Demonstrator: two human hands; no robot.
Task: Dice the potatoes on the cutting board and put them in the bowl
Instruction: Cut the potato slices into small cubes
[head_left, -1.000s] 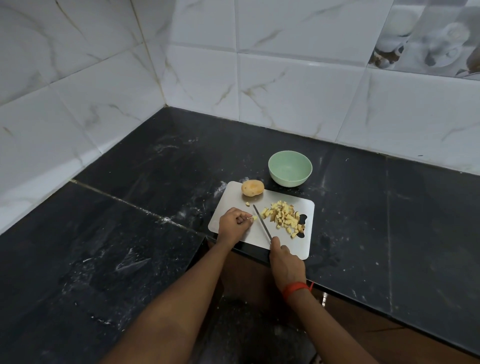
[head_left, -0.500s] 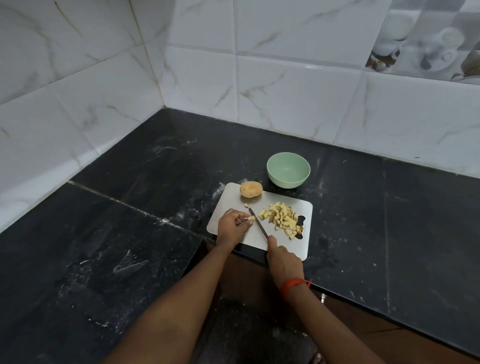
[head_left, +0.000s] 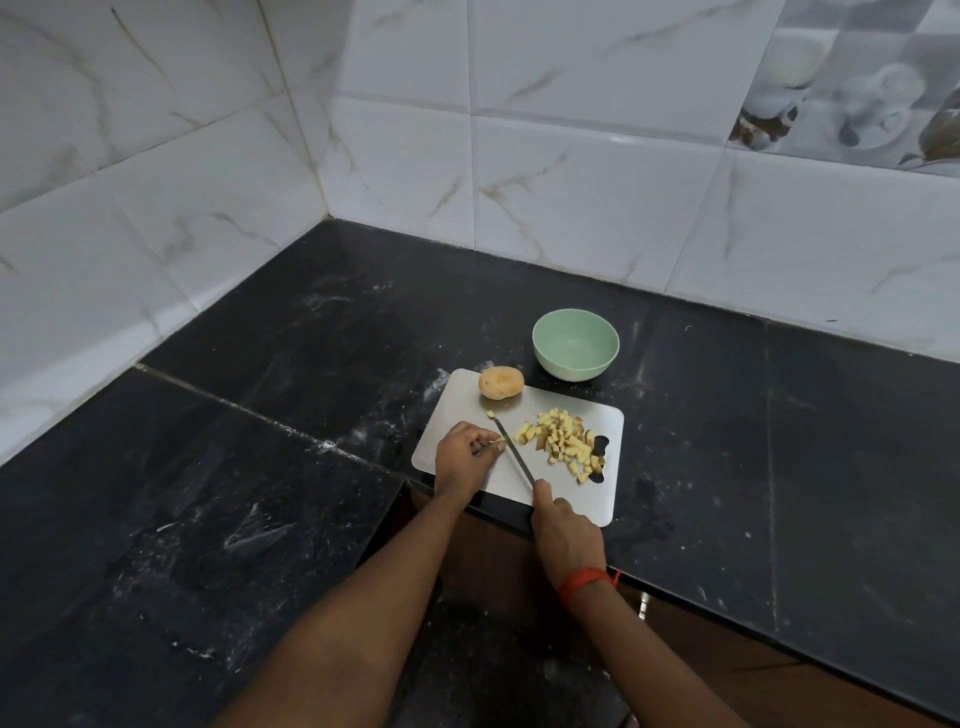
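Observation:
A pale cutting board (head_left: 457, 400) lies at the black counter's front edge. A whole potato (head_left: 501, 382) sits on its far left corner. A heap of diced potato (head_left: 563, 441) covers the board's right half, and one stray cube (head_left: 490, 414) lies near the knife tip. My right hand (head_left: 563, 530) grips the handle of a knife (head_left: 514, 453), its blade slanting across the board. My left hand (head_left: 466, 454) pinches a small potato piece (head_left: 500, 441) right against the blade. The mint-green bowl (head_left: 575, 351) stands just behind the board, with nothing in it.
The black stone counter (head_left: 260, 493) runs into a corner of white marble-look wall tiles (head_left: 571, 182). A notch in the counter's front edge sits below my arms. A red thread band circles my right wrist (head_left: 584, 579).
The knife blade has shifted a little to the left, up against the small piece my left hand pinches. The heap, the whole potato and the bowl have stayed put.

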